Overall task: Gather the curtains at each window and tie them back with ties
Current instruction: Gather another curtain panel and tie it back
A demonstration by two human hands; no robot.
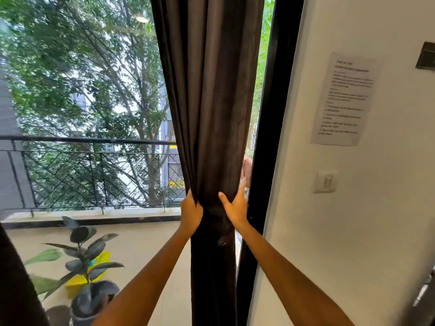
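Down near the bottom, two bare arms are reaching up to the dark curtain [211, 114], which is hanging bunched at the right side of the window, just beside the black frame [270, 137]. The left hand [191, 211] is curling round the left edge of the bunch, so its grip is holding the cloth. The right hand [235, 207] is lying flatter on the right side, fingers spread and thumb pressing in; its grip is wide, touching only. I think the gathering is nearly done. To do it well, both hands should be squeezing the folds tight and even, with no loose flap slipping out behind. No tie is showing plainly; a small dark tab [221, 243] is sticking out below the hands, maybe part of one. Farther off are a railing [82, 140] and trees.
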